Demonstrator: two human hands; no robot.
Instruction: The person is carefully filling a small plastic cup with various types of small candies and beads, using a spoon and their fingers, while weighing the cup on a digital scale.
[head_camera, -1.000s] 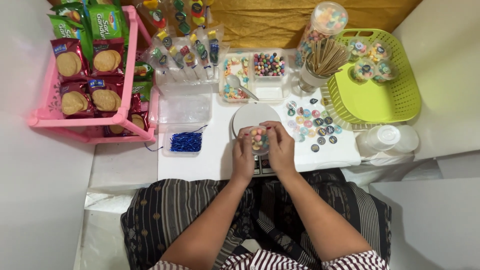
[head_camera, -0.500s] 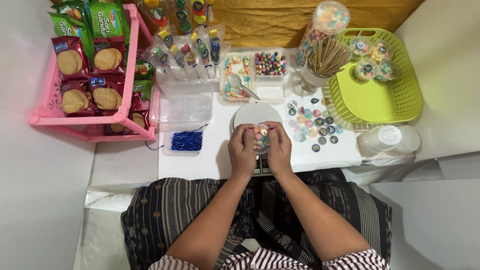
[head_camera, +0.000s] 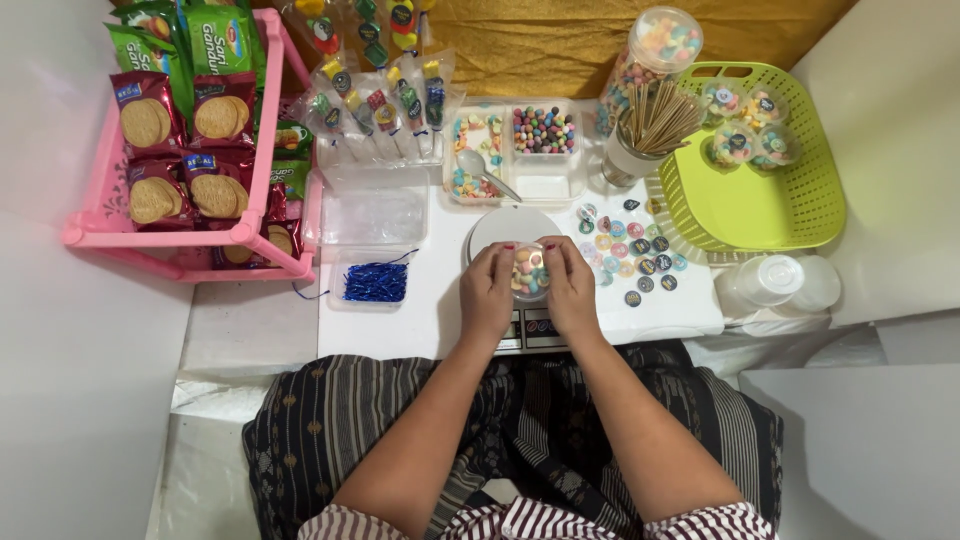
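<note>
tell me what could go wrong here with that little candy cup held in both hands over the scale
1. The small clear cup of candies is pinched between the left hand and right hand; a hard squeeze might pop it and scatter candies over the white table.
2. Round stickers lie loose beside the right hand; a sideways move could sweep them off.
3. The spoon rests across the candy tray just behind the scale, so reaching forward might knock it.

rack (head_camera: 255, 232) at left of frame; basket (head_camera: 770, 200) at upper right; scale (head_camera: 510, 228) at centre, trays (head_camera: 545, 180) above it; stickers (head_camera: 632, 250) right of scale.
</note>
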